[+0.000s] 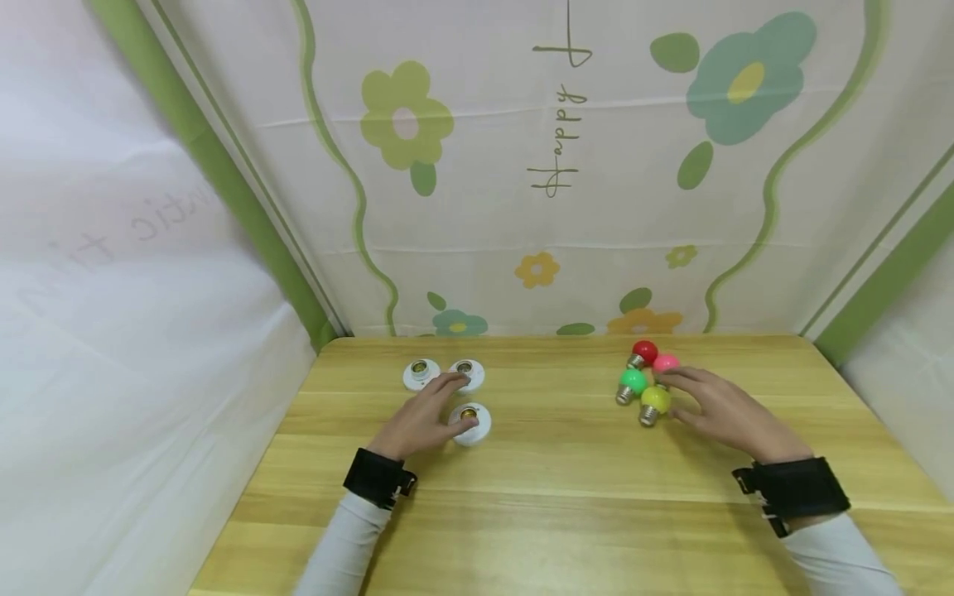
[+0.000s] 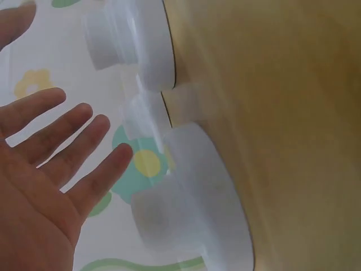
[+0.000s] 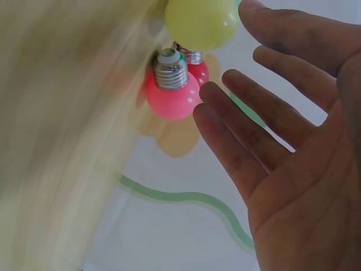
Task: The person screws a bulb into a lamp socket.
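Three round white lamp holders lie on the table at the left: a far-left lamp holder (image 1: pixel 420 375), a far-right lamp holder (image 1: pixel 473 369) partly behind my fingers, and a nearer lamp holder (image 1: pixel 467 430). My left hand (image 1: pixel 425 418) hovers above them with its fingers extended, holding nothing. On the right, a red bulb (image 1: pixel 644 353), a pink bulb (image 1: pixel 666 362), a green bulb (image 1: pixel 633 382) and a yellow bulb (image 1: pixel 655 401) lie in a cluster. Beside the yellow and pink bulbs is my right hand (image 1: pixel 723 414), fingers spread and nothing held, as the right wrist view confirms.
The wooden table (image 1: pixel 551 497) spans the space under both hands. A white curtain (image 1: pixel 477 215) printed with flowers hangs along its far edge. More white fabric (image 1: pixel 134 348) hangs at the left side, and a green-edged panel stands at the right.
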Demonstrator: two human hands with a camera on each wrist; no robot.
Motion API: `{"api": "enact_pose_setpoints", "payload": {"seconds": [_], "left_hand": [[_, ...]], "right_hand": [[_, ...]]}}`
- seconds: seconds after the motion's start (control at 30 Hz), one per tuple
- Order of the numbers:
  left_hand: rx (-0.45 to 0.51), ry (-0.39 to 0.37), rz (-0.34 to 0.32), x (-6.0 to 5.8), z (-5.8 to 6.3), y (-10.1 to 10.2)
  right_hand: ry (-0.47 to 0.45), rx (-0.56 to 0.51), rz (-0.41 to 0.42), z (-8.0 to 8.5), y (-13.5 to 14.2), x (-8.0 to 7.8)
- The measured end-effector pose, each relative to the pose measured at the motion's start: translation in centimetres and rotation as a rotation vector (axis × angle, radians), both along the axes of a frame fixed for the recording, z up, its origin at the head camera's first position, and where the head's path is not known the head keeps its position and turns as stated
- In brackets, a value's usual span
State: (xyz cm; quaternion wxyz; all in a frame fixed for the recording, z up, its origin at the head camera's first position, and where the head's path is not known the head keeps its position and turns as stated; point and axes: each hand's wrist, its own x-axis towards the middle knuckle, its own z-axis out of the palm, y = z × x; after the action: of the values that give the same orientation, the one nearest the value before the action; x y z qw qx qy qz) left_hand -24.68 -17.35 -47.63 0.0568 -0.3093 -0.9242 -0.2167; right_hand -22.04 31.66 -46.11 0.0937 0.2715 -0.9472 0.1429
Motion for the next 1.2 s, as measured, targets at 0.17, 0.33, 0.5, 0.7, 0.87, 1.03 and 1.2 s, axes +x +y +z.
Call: {"api": "enact_pose_setpoints", "payload": {"seconds": [0.17, 0.33, 0.5, 0.7, 0.87, 1.03, 1.2], "left_hand": [[-0.045, -0.035, -0.016, 0.1, -0.6, 0.1], [-0.066, -0.08, -0.037, 0.2, -0.9, 0.2], [-0.067, -0.155, -0.046, 0.4, -1.0, 0.3], [-0.088, -0.174, -0.041, 0.3, -1.0, 0.5], [-0.106, -0.178, -0.039, 0.2, -1.1, 0.6], [-0.117, -0.179, -0.04, 0.2, -1.2, 0.6], [-0.116, -0.179, -0.034, 0.2, -1.2, 0.6]], "right_hand": [[-0.025, 0.005, 0.008, -0.5, 0.0, -0.1], [-0.044, 0.028, 0.009, -0.7, 0.0, -0.1], [-0.051, 0.042, 0.008, -0.8, -0.3, 0.0], [-0.041, 0.036, 0.004, -1.0, -0.6, 0.0], [-0.013, 0.037, 0.006, -1.3, -0.6, -0.2], [-0.006, 0.039, 0.0, -1.6, -0.5, -0.2], [-0.003, 0.044, -0.002, -1.8, -0.7, -0.3]]}}
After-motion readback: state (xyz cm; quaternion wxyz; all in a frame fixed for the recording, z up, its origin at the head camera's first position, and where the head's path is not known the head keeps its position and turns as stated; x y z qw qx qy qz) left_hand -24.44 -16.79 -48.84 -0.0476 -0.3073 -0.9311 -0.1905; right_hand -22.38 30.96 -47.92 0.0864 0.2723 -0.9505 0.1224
